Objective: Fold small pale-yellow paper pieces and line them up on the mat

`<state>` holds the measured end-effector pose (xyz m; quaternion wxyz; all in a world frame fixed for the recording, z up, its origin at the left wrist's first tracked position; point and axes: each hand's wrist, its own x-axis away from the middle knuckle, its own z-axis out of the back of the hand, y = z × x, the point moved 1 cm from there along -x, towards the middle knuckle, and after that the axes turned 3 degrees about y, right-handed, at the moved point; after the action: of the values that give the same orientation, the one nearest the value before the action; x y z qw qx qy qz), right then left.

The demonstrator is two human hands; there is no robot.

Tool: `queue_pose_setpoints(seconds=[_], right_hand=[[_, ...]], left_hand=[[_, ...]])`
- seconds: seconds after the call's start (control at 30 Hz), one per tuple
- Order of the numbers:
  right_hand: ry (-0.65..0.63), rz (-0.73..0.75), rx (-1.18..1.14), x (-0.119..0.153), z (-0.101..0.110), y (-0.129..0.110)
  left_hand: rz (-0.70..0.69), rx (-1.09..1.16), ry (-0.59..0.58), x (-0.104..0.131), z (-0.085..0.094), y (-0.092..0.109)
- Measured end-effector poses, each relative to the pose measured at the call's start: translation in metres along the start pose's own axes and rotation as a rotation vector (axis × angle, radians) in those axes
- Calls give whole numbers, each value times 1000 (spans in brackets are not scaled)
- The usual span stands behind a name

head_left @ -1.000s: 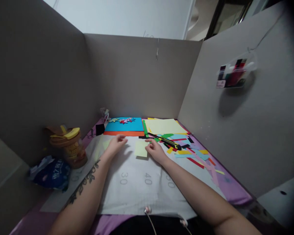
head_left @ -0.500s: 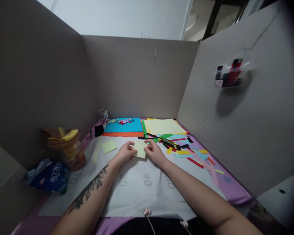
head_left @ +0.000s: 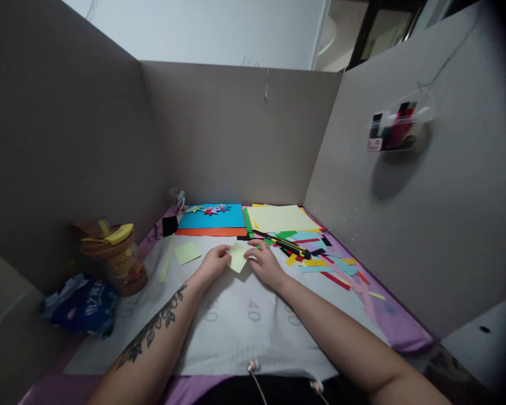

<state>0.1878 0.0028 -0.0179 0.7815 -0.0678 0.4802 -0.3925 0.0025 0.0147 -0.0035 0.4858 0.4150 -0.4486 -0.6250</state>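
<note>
Between my hands is a small pale yellow-green paper (head_left: 238, 257), turned with one corner pointing down toward me. My left hand (head_left: 214, 263) pinches its left edge between thumb and fingers. My right hand (head_left: 266, 264) is at its right edge, thumb and index finger touching the paper and the other fingers bent above. A second pale green square (head_left: 188, 253) lies flat on the white sheet (head_left: 231, 349), left of my left hand. A long pale strip (head_left: 167, 259) lies farther left.
Coloured scraps (head_left: 333, 264) and a black-and-yellow cutter (head_left: 293, 247) lie at right. Behind are blue card (head_left: 231, 218) with paper stars and cream sheets (head_left: 282, 218). A brown cup (head_left: 126, 264) and a blue packet (head_left: 82, 306) stand left. Grey partitions (head_left: 240, 135) enclose the table.
The paper between my hands has turned from lying square to resting on a corner. My right hand's fingers have spread a little and shifted along its edge.
</note>
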Motion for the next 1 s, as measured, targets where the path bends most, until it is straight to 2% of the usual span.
queue_pose_setpoints(seconds=[0.13,0.3,0.5,0.63,0.87,1.0], right_hand=[[9,1,-62,-2,2,-5],[7,-181,-229,-4,4,-1],[-35,-391,-511,-4,1,1],[-17,-436,-473,-4,3,-3],[28,-448,-394,-6,5,-5],[57,-479,-475,-5,3,-4]], left_hand=[[-70,-8,-57,0,1,0],[-82,-42,-103,3,1,7],[-192,-123,-25,4,-1,6],[-259,-123,-20,5,-2,10],[-378,-452,-29,11,2,18],[-368,-474,19,10,2,16]])
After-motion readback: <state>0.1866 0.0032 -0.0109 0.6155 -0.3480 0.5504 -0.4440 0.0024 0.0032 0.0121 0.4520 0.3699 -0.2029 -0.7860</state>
